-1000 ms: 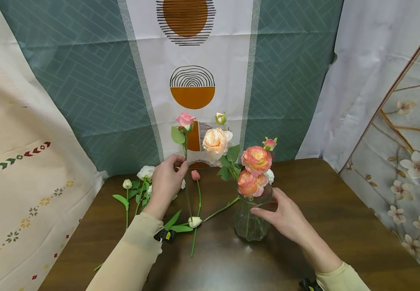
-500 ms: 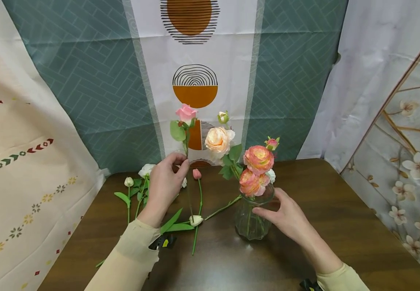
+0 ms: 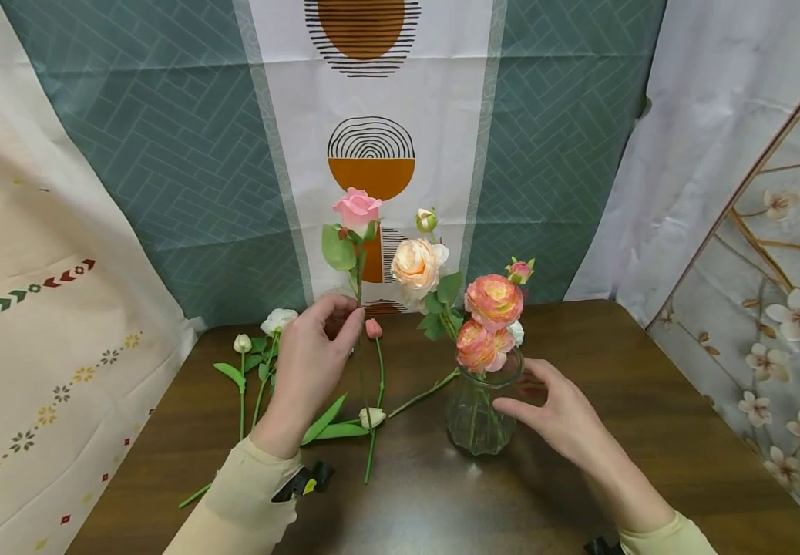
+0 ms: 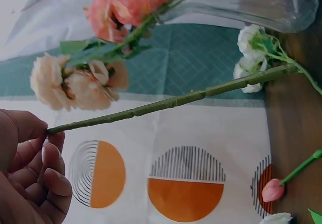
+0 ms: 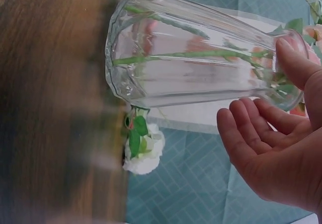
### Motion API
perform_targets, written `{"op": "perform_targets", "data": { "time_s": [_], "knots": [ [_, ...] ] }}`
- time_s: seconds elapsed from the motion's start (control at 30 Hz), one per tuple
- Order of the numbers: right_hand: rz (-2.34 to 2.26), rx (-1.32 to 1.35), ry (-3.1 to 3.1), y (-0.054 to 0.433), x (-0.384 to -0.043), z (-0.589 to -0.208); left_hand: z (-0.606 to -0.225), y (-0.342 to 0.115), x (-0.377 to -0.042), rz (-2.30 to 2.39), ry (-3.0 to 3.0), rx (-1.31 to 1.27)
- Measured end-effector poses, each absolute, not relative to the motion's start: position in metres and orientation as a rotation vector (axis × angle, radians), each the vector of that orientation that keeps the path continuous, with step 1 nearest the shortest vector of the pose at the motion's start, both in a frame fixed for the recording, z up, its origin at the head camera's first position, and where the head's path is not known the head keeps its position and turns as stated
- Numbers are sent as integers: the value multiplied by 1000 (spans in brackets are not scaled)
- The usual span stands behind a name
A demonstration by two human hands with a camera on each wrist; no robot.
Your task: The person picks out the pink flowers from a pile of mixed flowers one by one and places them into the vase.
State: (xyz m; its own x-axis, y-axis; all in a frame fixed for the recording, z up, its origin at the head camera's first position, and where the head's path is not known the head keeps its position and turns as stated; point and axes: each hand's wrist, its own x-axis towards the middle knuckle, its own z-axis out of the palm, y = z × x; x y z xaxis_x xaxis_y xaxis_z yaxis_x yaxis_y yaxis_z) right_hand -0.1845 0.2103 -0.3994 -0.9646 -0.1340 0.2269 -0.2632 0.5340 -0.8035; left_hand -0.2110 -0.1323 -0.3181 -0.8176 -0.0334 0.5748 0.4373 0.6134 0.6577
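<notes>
My left hand (image 3: pixel 311 366) pinches a pink rose (image 3: pixel 357 210) partway down its stem, between thumb and fingertips, with the bloom upright above the hand. In the left wrist view the lower stem (image 4: pixel 171 102) stretches away from the fingertips towards the table. A ribbed clear glass vase (image 3: pixel 481 424) stands on the table, holding orange-pink peonies (image 3: pixel 493 302) and cream peonies (image 3: pixel 415 266) that lean left. My right hand (image 3: pixel 566 420) is at the vase's right side, its thumb (image 5: pixel 292 63) over the neck and its other fingers loosely bent beside the glass.
On the brown table (image 3: pixel 428 505) lie a pink tulip (image 3: pixel 373 328), a white tulip (image 3: pixel 371 418) across its stem, and white flowers (image 3: pixel 278 321) at the left. A cut stem (image 3: pixel 422 395) points left from behind the vase. A patterned cloth (image 3: pixel 552 177) hangs behind the table.
The pink rose has risen slightly and appears a little larger. My right hand has shifted a little right, its thumb drawing back from the vase's front to its right edge.
</notes>
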Motion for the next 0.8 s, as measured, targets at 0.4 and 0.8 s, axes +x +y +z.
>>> {"op": "perform_targets", "data": {
  "time_s": [0.4,0.8],
  "knots": [
    [1285,312,-2651,225,-173,-384,-309,-121,-194,-1141,-2209,-478],
    [1244,342,-2583,232,-160,-365,-310,-103,-180,-1165,-2182,-553]
  ]
}}
